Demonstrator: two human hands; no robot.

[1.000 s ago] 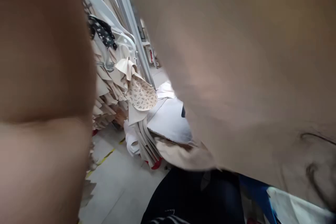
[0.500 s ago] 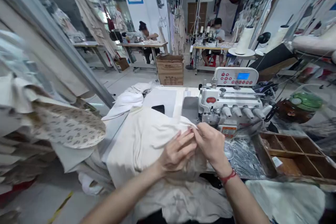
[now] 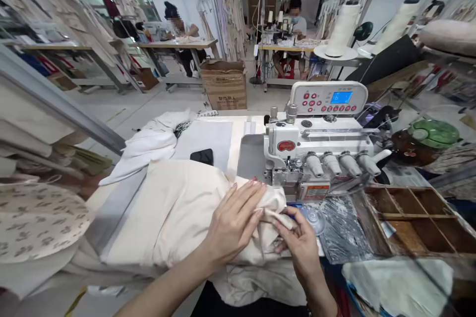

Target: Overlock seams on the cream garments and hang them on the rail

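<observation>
A large piece of cream cloth (image 3: 186,198) lies over the front of the sewing table and hangs towards my lap. My left hand (image 3: 234,223) rests on it with the fingers stretched out flat and the thumb apart, beside a bunched fold. To the right, my right hand (image 3: 299,237) pinches the gathered edge of the cloth between thumb and fingers. Just beyond both hands stands a white overlock sewing machine (image 3: 320,143) with a lit control panel. The bunched cloth sits in front of its needle area, and folds hide some fingertips.
A black phone (image 3: 202,157) lies on the table behind the cloth, near a white cloth pile (image 3: 148,151). At right are a wooden compartment tray (image 3: 409,218) and a green-lidded jar (image 3: 427,141). Thread cones (image 3: 344,29) stand behind the machine. Two people work at farther tables, past a cardboard box (image 3: 225,84).
The view has shifted closer to the machine. My left hand has flattened onto the cloth, while my right hand has lowered and turned, and the cloth edge is now bunched between them.
</observation>
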